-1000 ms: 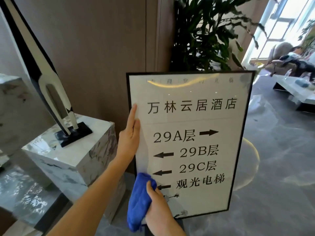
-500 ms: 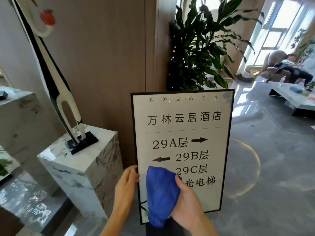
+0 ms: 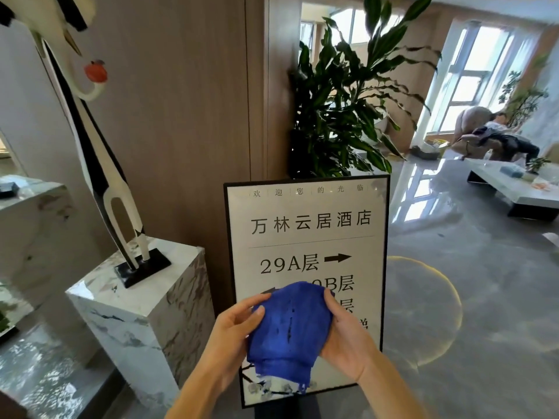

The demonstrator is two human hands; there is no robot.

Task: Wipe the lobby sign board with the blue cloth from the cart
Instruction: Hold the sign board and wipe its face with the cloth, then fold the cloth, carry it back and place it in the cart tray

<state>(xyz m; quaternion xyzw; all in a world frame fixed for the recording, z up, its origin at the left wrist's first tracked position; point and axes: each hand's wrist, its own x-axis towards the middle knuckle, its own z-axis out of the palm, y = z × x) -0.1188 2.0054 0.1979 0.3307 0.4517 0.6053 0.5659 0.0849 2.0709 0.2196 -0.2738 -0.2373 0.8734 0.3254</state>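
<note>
We are now gripping the blue cloth (image 3: 287, 326) from both sides, our left hand (image 3: 234, 326) having come off the frame's edge and our right hand (image 3: 344, 337) pinching the other side, bunching it low in the frame's centre. The sign board (image 3: 305, 225) is standing behind it, apparently untouched, so we are likely refolding for another pass.
</note>
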